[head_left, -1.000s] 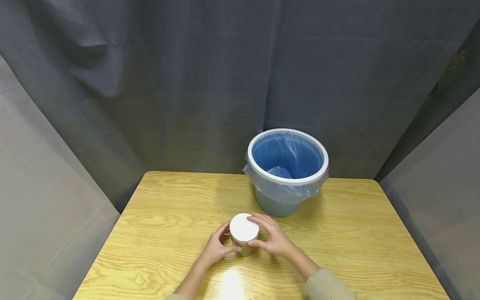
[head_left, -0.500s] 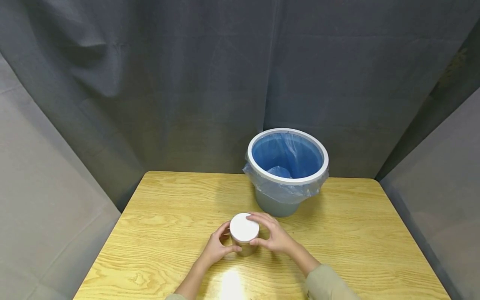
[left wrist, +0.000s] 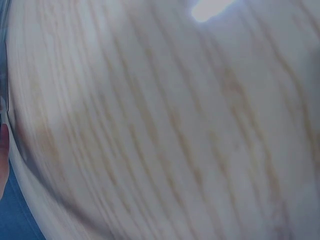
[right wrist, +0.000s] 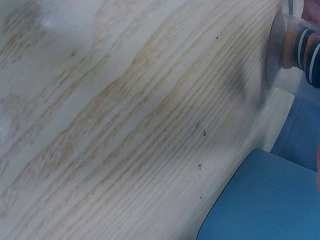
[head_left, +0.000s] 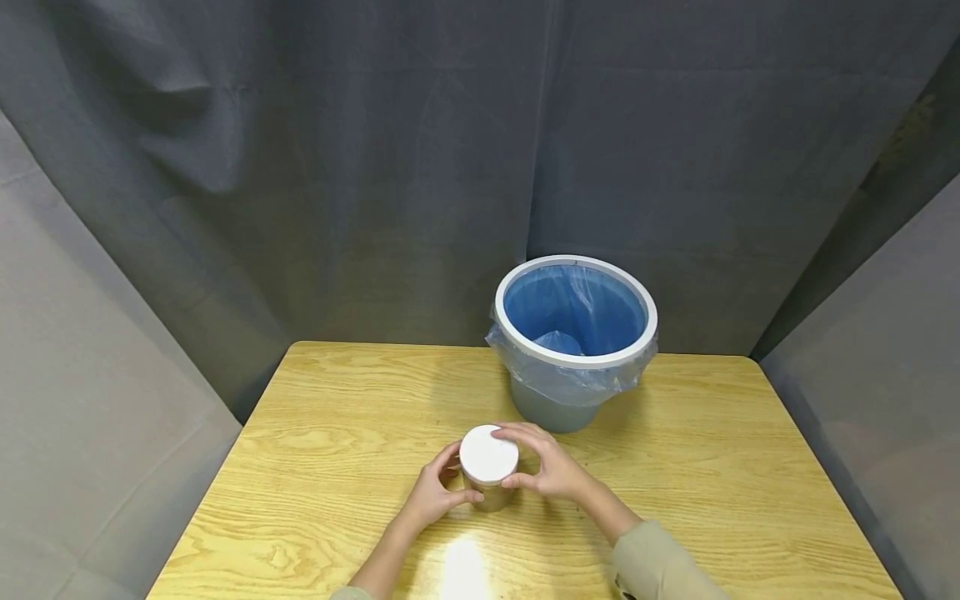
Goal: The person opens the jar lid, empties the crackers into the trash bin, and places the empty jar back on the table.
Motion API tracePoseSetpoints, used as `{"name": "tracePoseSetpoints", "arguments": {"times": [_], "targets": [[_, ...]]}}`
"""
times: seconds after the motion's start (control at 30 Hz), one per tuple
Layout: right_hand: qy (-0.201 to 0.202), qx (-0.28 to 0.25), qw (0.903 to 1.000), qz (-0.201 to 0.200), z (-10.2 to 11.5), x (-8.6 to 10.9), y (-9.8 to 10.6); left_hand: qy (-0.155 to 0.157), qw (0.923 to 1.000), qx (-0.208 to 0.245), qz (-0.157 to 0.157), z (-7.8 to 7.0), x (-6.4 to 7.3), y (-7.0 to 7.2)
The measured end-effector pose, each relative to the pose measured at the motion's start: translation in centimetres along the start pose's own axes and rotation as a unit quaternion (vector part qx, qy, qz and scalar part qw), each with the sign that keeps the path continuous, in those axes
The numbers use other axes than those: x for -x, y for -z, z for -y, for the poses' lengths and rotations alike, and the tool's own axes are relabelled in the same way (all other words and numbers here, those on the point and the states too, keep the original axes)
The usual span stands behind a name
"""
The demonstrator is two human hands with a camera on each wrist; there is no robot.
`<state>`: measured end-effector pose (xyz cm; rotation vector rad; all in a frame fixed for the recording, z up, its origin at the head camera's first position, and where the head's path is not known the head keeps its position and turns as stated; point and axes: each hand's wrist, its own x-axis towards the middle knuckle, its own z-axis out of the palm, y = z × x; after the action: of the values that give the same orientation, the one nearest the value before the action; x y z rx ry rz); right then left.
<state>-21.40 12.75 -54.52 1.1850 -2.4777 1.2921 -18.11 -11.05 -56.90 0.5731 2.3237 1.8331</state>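
Observation:
A see-through jar (head_left: 493,498) with a white lid (head_left: 488,455) stands on the wooden table. In the head view my left hand (head_left: 429,498) grips its side from the left, thumb in front and fingers behind. My right hand (head_left: 553,472) holds the lid's edge from the right, fingers at the far rim and thumb at the near rim. The right wrist view catches the jar (right wrist: 280,75) at its right edge, with stacked brownish and dark, white-striped round pieces (right wrist: 306,52) inside. Only a sliver of a finger (left wrist: 3,160) shows in the left wrist view.
Just behind the right hand stands a grey bin (head_left: 555,410) with a white rim (head_left: 651,321) and a bluish plastic liner. Dark curtains (head_left: 390,183) hang behind the table (head_left: 322,467). Pale panels (head_left: 82,375) flank both sides.
My right hand has turned slightly counterclockwise around the lid: its thumb shifted right and its fingertips a little left. The left hand and jar stay in place.

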Motion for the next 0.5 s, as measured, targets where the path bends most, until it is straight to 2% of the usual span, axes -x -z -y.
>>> {"name": "tracePoseSetpoints", "arguments": {"times": [0.2, 0.5], "targets": [[-0.006, -0.02, 0.9998, 0.002, -0.28, 0.05, -0.07, -0.002, 1.0, 0.0, -0.001, -0.05, -0.06, -0.02], [-0.008, -0.023, 0.9997, 0.005, -0.4, 0.13, -0.06, 0.0, 1.0, 0.004, -0.002, -0.15, -0.05, -0.03]]}}
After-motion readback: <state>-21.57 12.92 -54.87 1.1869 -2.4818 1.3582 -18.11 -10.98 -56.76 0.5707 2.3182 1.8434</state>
